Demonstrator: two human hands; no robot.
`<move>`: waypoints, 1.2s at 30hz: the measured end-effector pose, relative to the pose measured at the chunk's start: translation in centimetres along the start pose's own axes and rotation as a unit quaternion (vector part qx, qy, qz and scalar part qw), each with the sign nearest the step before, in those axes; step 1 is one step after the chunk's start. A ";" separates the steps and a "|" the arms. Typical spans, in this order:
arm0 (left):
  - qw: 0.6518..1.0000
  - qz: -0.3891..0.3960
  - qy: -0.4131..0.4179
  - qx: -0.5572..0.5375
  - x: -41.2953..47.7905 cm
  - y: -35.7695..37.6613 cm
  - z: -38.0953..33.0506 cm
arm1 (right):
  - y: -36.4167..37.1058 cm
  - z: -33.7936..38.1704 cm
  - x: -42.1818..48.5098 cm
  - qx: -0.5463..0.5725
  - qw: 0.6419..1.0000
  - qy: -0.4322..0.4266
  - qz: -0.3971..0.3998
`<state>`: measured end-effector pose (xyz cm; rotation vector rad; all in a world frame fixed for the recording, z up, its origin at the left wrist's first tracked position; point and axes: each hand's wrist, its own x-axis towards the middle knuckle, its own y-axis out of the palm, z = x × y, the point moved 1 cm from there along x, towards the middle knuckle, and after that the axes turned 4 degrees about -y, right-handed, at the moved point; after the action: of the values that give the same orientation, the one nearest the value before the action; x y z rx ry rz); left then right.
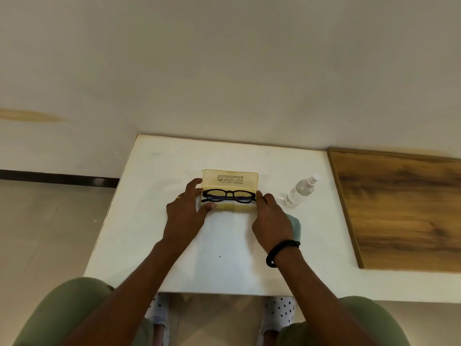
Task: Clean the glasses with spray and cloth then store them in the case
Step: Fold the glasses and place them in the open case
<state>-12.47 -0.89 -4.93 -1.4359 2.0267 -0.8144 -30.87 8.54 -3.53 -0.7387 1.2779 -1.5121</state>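
Note:
Black-framed glasses (228, 196) lie folded inside an open pale yellow case (230, 181) on the white table (154, 186). The case lid stands up behind them, printed text on its inside. My left hand (185, 211) rests at the case's left end, fingers on the lid corner and thumb at the front rim. My right hand (270, 217) touches the case's right end, fingertips at the glasses' hinge. A clear spray bottle (300, 192) with a white nozzle stands to the right. A pale blue-green cloth (296, 227) lies mostly hidden under my right hand.
A wooden board (404, 211) lies on the surface to the right of the table. The white wall rises right behind the table's far edge. My knees in green trousers sit below the near edge.

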 end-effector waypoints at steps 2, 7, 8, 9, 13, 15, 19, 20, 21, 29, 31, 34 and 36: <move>1.000 0.009 -0.014 -0.001 0.0 -0.1 -0.2 | 0.0 0.0 0.0 0.003 1.000 -0.001 -0.001; 0.999 0.006 -0.033 -0.019 -0.1 -0.4 -0.4 | -0.2 -0.2 0.1 0.016 1.000 -0.004 -0.010; 0.999 0.004 -0.035 -0.023 -0.1 -0.4 -0.4 | -0.2 -0.2 0.1 0.020 1.000 -0.003 -0.012; 0.999 0.002 -0.037 -0.026 -0.1 -0.5 -0.5 | -0.3 -0.3 0.1 0.025 1.000 -0.002 -0.015; 0.999 0.002 -0.042 -0.031 -0.1 -0.5 -0.5 | -0.6 -0.2 0.2 0.040 0.999 0.000 -0.026; 0.998 0.008 -0.049 -0.032 -0.1 -0.6 -0.5 | -1.1 0.1 -0.2 0.048 0.998 0.008 -0.042; 0.999 -0.002 -0.054 -0.007 -0.5 -1.7 -1.4 | -3.9 0.0 -2.3 0.080 0.991 -0.001 -0.110; 0.999 -0.016 -0.033 0.009 -0.8 -2.1 -1.9 | -4.9 -0.6 -3.0 0.093 0.989 0.004 -0.112; 0.999 -0.031 -0.006 0.018 -1.3 -2.6 -2.6 | -5.7 -1.5 -3.8 0.104 0.988 0.014 -0.109; 0.992 0.013 0.083 -0.094 -8.5 -3.4 -6.6 | -7.4 -8.7 -7.2 0.136 0.981 0.129 -0.049; 0.987 0.036 0.067 -0.141 -8.8 -2.5 -7.4 | -6.6 -8.8 -6.5 0.120 0.984 0.133 -0.019; 0.987 0.058 0.083 -0.126 -7.6 -0.3 -8.1 | -5.4 -7.7 -5.5 0.093 0.986 0.135 0.017; 0.987 0.077 0.108 -0.094 -6.9 1.0 -8.1 | -4.5 -6.9 -5.1 0.052 0.990 0.124 0.044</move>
<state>-16.79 7.31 0.36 -1.3162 2.4011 -0.7574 -36.71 15.61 -0.37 -0.4297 1.3842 -1.6210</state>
